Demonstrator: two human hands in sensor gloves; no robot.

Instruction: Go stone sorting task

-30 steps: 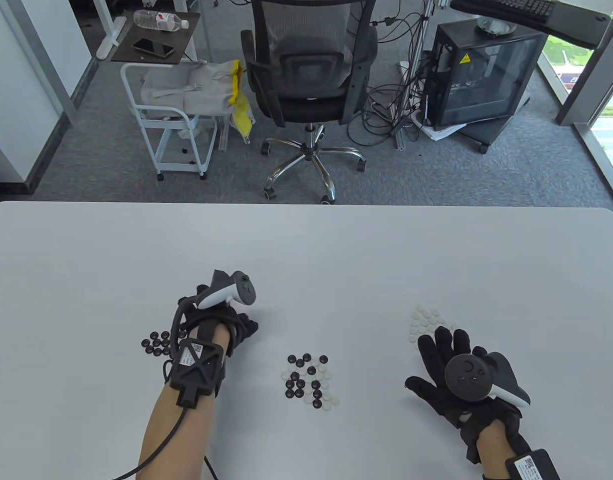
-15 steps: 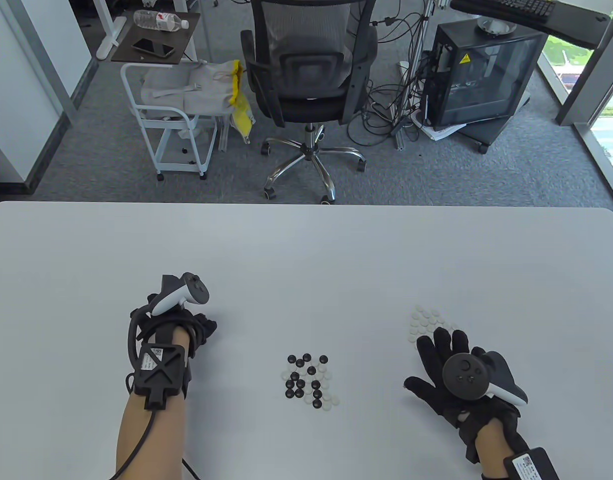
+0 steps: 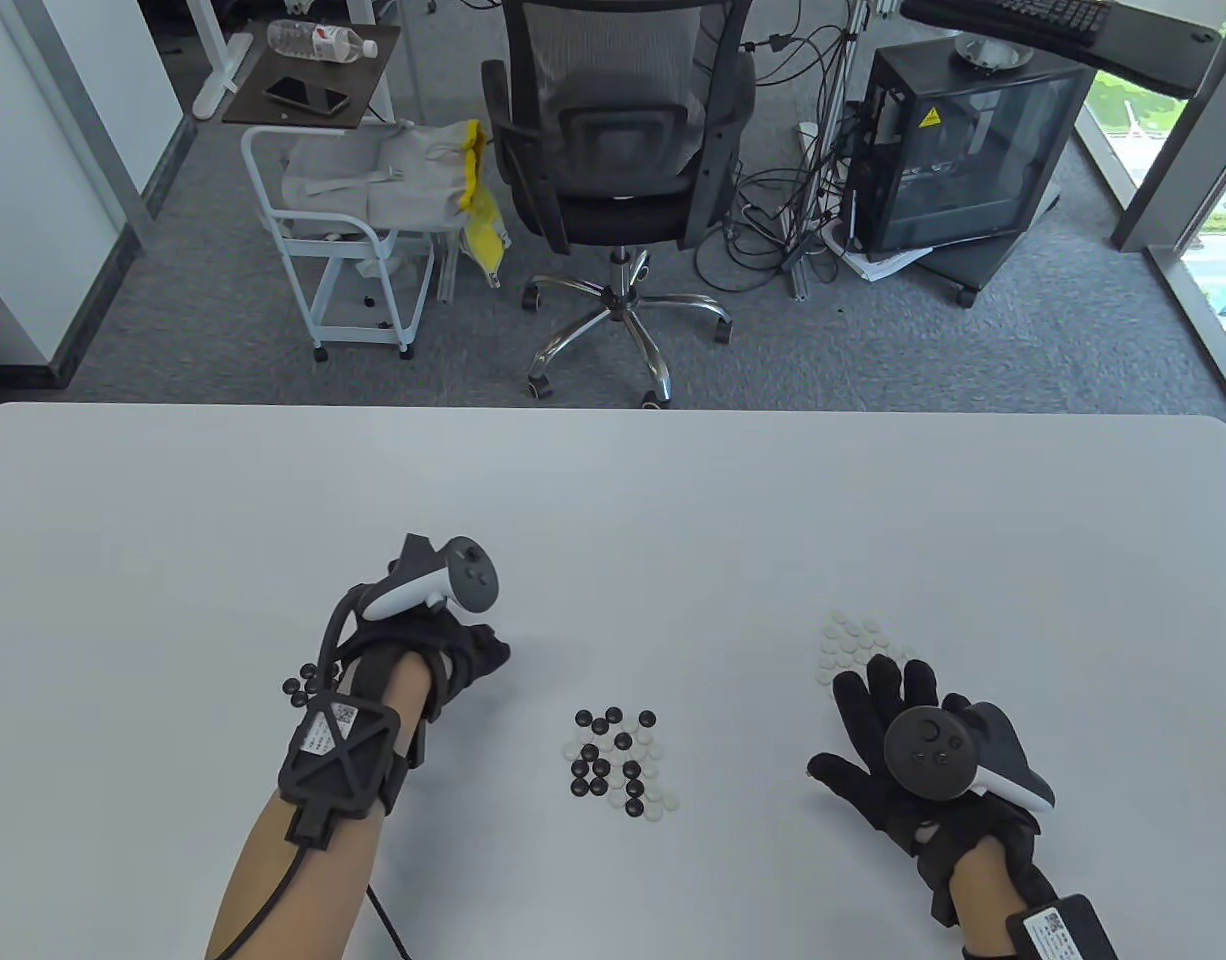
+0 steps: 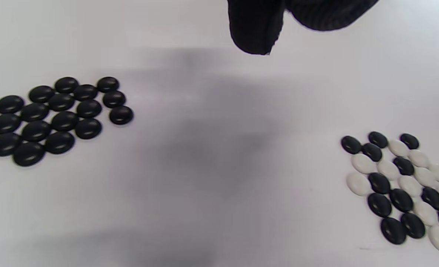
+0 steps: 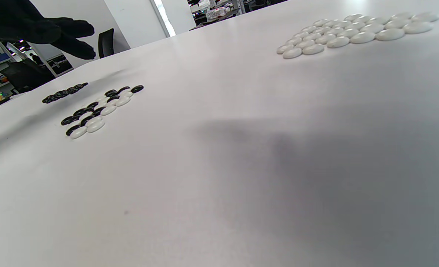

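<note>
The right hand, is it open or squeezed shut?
Open: the right hand lies flat beside the white stones, fingers spread, holding nothing.

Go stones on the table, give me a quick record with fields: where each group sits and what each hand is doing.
mixed pile: black and white stones together at table centre
black group: all black, on the left, partly hidden under the left wrist in the table view
white group: all white, on the right
left hand: between black group and mixed pile, no stone seen in it
right hand: fingers spread flat, just below white group
</note>
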